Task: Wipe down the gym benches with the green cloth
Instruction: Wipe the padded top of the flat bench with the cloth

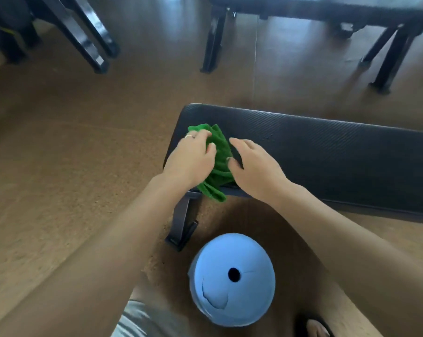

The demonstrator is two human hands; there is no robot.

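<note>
A crumpled green cloth (219, 164) lies on the left end of a black padded gym bench (327, 152), one corner hanging over the near edge. My left hand (192, 158) grips the cloth from the left, fingers curled into its folds. On the right side of the cloth is my right hand (253, 166), its thumb at the cloth's edge and its fingers stretched over the bench pad. A second black bench (327, 10) stands farther back on the floor.
A large roll of blue paper (232, 279) stands on the brown floor just in front of the near bench's leg (181, 222). Black frame legs (84, 37) of other equipment stand at the back left. My foot in a sandal (314, 327) shows at the bottom right.
</note>
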